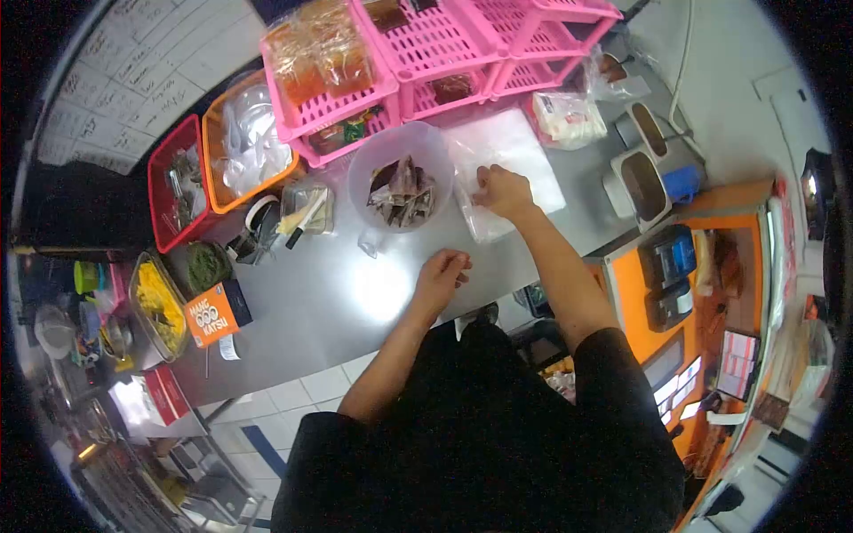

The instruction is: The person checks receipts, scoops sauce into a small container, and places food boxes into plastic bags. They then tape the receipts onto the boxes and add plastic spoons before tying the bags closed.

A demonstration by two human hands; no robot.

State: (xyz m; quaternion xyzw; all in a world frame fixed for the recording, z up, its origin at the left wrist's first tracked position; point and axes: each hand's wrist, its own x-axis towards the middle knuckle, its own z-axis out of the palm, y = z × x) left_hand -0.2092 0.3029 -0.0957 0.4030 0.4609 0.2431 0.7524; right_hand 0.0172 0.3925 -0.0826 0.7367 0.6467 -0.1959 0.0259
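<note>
My right hand (pixel 504 192) is over a stack of white, translucent plastic bags (pixel 538 160) on the steel table, its fingers closed at the edge of a clear plastic bag (pixel 484 224). Over the near part of the table, my left hand (pixel 442 279) hangs with curled fingers and nothing visible in them. A translucent plastic jug (pixel 360 182) with a handle stands beyond my hands, left of the bags. Inside it lie dark brown and greyish pieces (pixel 404 194), whose kind I cannot make out.
Pink stacking baskets (pixel 435 49) line the back. An orange basket (pixel 213 151) and a red basket (pixel 160 191) stand left, near a black marker (pixel 306 220) and an orange-and-black box (pixel 218 314). Metal-rimmed containers (pixel 641 186) sit at the right edge.
</note>
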